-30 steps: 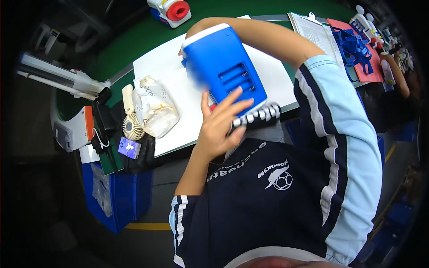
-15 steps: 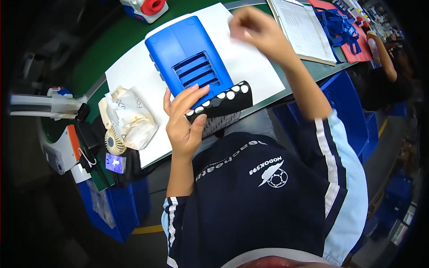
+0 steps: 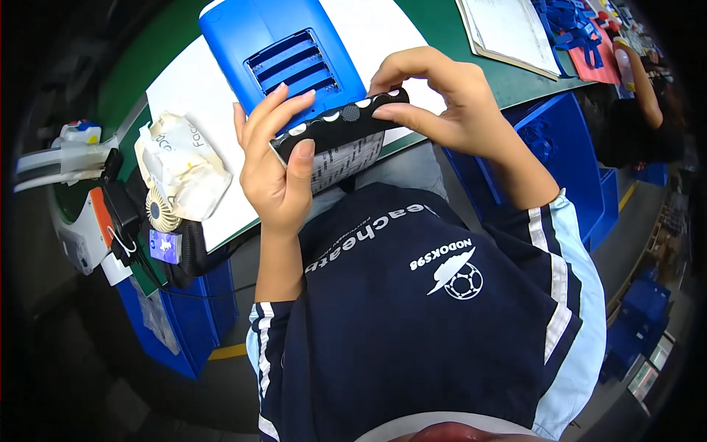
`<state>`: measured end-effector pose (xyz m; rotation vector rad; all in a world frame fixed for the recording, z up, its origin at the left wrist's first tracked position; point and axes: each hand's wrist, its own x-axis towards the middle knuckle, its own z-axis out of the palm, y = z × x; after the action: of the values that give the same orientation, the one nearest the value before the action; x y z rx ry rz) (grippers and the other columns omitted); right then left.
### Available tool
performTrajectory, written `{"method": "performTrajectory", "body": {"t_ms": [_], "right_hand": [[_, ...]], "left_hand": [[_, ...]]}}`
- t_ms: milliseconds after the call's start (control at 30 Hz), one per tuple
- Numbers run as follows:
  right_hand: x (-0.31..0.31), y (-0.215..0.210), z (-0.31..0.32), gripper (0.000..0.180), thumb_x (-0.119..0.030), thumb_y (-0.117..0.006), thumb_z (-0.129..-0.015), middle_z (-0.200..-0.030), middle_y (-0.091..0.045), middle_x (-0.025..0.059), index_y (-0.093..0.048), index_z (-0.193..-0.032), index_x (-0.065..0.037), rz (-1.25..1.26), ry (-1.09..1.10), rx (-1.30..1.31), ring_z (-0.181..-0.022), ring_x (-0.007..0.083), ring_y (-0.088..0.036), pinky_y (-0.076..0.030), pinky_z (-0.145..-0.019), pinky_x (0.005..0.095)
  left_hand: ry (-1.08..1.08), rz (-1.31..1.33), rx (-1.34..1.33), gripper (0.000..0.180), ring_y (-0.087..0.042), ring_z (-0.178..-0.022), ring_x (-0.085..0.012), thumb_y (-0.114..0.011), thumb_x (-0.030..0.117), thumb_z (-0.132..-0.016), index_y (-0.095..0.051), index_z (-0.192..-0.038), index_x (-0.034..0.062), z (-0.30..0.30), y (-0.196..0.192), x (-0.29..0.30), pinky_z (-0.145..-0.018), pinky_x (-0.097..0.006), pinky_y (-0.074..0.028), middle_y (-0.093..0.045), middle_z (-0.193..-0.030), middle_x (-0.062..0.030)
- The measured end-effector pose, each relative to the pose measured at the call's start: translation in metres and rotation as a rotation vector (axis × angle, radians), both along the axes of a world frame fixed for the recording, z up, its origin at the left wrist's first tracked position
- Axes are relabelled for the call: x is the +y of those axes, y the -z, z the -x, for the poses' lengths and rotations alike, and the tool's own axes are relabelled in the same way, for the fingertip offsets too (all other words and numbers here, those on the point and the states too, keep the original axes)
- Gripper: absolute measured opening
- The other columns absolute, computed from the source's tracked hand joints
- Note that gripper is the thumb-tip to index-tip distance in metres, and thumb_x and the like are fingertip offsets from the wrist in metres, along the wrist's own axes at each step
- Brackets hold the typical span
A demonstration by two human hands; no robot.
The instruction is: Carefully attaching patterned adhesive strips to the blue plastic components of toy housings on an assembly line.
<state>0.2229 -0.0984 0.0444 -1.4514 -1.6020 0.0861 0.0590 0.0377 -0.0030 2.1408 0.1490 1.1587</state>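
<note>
Holding a black polka-dot case [image 3: 335, 136] between them, both hands now meet at the near edge of the bench [image 3: 125, 81], just over the front of the white sheet [image 3: 193, 81]. Half a second ago only the left hand [image 3: 272, 166] had the case while the right hand was lifted well away over the far part of the sheet; now the right hand [image 3: 449, 99] has come back and pinches the case's right end, thumb below and fingers curled over the top. The left hand is wrapped around the left end, fingers spread across the dotted face and thumb pressed on the pale printed side. The blue vented housing [image 3: 283, 51] lies flat on the sheet just behind the case, much as before. A crumpled white bag [image 3: 180, 169] and a small round fan [image 3: 158, 214] sit at the sheet's left edge, unchanged.
</note>
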Motion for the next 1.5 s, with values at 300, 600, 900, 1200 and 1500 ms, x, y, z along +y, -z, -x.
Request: {"method": "performTrajectory", "body": {"t_ms": [300, 600, 900, 1200, 1500], "right_hand": [[-0.009, 0.003, -0.007, 0.010, 0.001, -0.064, -0.078, -0.096, -0.059, 0.0110, -0.057, -0.085, -0.001, 0.083, -0.029, 0.149, -0.094, 0.0199, -0.059, -0.047, -0.077, 0.0267], [0.008, 0.023, 0.000, 0.008, -0.007, -0.066, -0.076, -0.111, -0.050, 0.0083, -0.063, -0.079, 0.000, 0.207, 0.096, 0.701, -0.076, 0.0109, -0.057, -0.047, -0.062, 0.0207], [0.011, 0.026, 0.007, 0.010, -0.008, -0.067, -0.077, -0.115, -0.047, 0.0084, -0.065, -0.081, 0.001, 0.182, 0.106, 0.672, -0.080, 0.0096, -0.056, -0.046, -0.068, 0.0213], [0.010, 0.030, 0.008, 0.010, -0.009, -0.065, -0.079, -0.117, -0.047, 0.0076, -0.066, -0.084, 0.000, 0.203, 0.100, 0.802, -0.085, 0.0094, -0.056, -0.045, -0.072, 0.0203], [0.010, 0.023, 0.015, 0.008, -0.007, -0.065, -0.077, -0.120, -0.046, 0.0139, -0.064, -0.082, 0.000, 0.244, 0.120, 0.878, -0.106, 0.0168, -0.050, -0.038, -0.090, 0.0269]], "left_hand": [[0.057, 0.040, 0.045, 0.030, -0.038, -0.124, -0.0322, -0.059, 0.028, -0.082, -0.063, -0.084, -0.0013, 0.000, -0.002, -0.003, -0.106, -0.054, -0.009, -0.057, -0.117, -0.0095], [0.109, -0.164, 0.123, 0.026, -0.032, -0.127, -0.0350, -0.066, 0.026, -0.073, -0.064, -0.068, 0.0007, 0.003, 0.008, 0.003, -0.104, -0.056, -0.008, -0.048, -0.128, -0.0160], [0.105, -0.163, 0.129, 0.031, -0.033, -0.126, -0.0353, -0.069, 0.026, -0.069, -0.055, -0.056, 0.0013, 0.004, 0.006, 0.003, -0.103, -0.056, -0.009, -0.049, -0.127, -0.0159], [0.118, -0.155, 0.121, 0.027, -0.032, -0.127, -0.0345, -0.071, 0.022, -0.065, -0.054, -0.057, 0.0025, 0.006, 0.008, 0.004, -0.103, -0.056, -0.008, -0.049, -0.127, -0.0153], [0.121, -0.157, 0.108, 0.023, -0.032, -0.127, -0.0331, -0.071, 0.020, -0.064, -0.056, -0.059, 0.0032, 0.006, 0.008, 0.004, -0.103, -0.054, -0.007, -0.049, -0.127, -0.0144]]}}
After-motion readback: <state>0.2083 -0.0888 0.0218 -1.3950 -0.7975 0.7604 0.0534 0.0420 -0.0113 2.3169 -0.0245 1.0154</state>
